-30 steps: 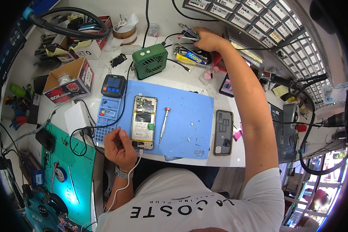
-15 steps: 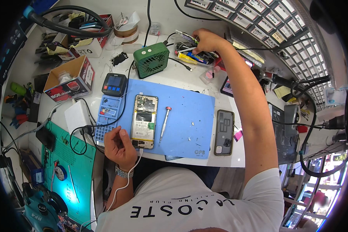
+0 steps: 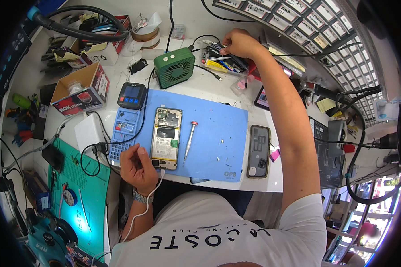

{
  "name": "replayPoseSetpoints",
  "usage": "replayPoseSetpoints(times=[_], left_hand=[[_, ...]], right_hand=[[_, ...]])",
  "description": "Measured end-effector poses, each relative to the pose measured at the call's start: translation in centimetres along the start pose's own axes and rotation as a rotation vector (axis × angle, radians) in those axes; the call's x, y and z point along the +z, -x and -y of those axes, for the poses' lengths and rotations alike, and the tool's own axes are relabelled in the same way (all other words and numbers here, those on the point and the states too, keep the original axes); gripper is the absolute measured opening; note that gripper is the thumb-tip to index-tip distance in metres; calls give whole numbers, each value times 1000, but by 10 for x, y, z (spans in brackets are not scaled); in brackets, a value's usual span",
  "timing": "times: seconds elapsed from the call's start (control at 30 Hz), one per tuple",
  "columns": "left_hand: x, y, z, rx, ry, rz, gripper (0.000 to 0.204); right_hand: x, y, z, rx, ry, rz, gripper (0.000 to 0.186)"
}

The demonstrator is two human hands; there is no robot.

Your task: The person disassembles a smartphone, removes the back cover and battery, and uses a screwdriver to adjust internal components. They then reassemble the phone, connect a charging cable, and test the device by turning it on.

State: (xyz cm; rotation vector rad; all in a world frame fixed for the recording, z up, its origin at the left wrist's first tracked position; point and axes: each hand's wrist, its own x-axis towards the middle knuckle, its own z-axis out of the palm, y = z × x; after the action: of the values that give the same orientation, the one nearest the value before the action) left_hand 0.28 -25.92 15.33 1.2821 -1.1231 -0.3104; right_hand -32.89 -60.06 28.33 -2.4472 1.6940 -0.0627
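Observation:
An opened smartphone (image 3: 165,149) lies upright on a blue work mat (image 3: 218,129), its battery and inner boards bare. A white cable (image 3: 143,209) runs from its bottom edge over my left wrist. My left hand (image 3: 139,169) rests beside the phone's lower left corner, fingers loosely curled, thumb apart, with nothing visible in it. Right of the phone lies a thin screwdriver (image 3: 190,141) with a red cap. Far off, my right hand (image 3: 239,43) reaches into a clear tray (image 3: 223,67) of tubes and pens. Its fingers are bent together; what they grip is hidden.
A green fan (image 3: 173,69) stands behind the mat. Left of it are a small meter with a screen (image 3: 132,95) and an open cardboard box (image 3: 82,91). A dark phone case (image 3: 258,151) lies right of the mat. Labelled drawers (image 3: 294,22) hang at the upper right.
My right hand has shifted slightly within the tray, and the pens and tubes under it lie differently. The patterned pen-like item at its fingers no longer sticks up. My left hand stays put.

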Motion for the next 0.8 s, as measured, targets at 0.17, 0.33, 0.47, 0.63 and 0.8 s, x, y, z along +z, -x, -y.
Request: replayPoseSetpoints(times=[0.17,0.33,0.47,0.63,0.8], left_hand=[[-1,1,-2,-1,6,-13,12],[3,-1,-2,55,-16,31,12],[1,-1,-6,16,6,46,11],[0,1,0,77,-58,-31,7],[-5,-6,-17,105,-52,-30,6]], right_hand=[[6,6,7,33,-7,-141,36],[10,21,12,9,-40,-297,28],[3,30,23,9,-52,-336,20],[1,28,40,-95,-58,-317,16],[23,45,19,-136,-99,-292,15]])
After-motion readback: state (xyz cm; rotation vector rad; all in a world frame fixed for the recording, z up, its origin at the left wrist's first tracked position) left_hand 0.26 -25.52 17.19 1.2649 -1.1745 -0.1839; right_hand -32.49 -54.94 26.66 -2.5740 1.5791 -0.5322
